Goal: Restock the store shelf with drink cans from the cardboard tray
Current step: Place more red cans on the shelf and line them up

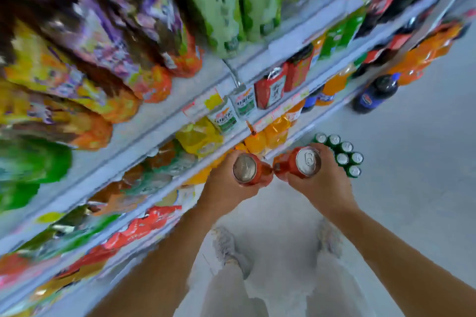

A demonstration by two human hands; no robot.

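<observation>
I've got my left hand (231, 183) and right hand (322, 183) each with fingers clamped round an orange can (244, 168) — best kept upright, then slid one by one onto the shelf (154, 121).

Bright even light, blurred smeared edges

We see orange-red cans (296, 163) w/ silver tops at centre; green cans (342, 154), silver tops, at 2 o'clock; pale grey floor (412, 162); orange bottles (425, 51) at 1 o'clock; purple-floral packs (116, 20) at 10 o'clock.
</observation>
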